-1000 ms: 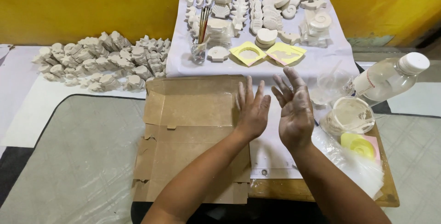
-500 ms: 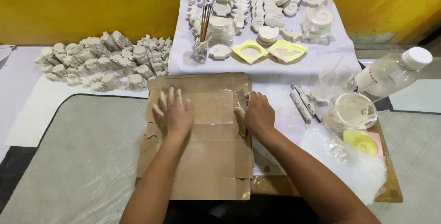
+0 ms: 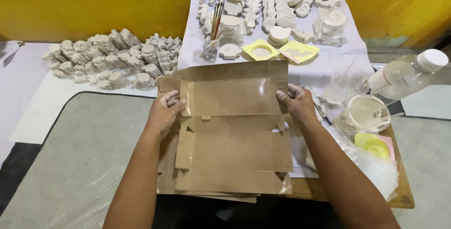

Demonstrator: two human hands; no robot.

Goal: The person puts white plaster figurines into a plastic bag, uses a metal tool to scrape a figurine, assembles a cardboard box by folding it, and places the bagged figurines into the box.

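A flat brown cardboard box blank lies unfolded in front of me on a wooden board. Its far panel is tilted up off the rest. My left hand grips that raised panel at its left edge. My right hand grips the same panel at its right edge. Both hands are dusted white. More flat cardboard pieces lie under the blank at its near edge.
White plaster figures are heaped at the left; more stand on a white cloth at the back with a jar of brushes and yellow moulds. A plastic bottle, cups and a bowl sit at the right.
My hands went from raised and apart from the cardboard to pressing on it, then to its two sides. The far panel of the blank has been lifted up.
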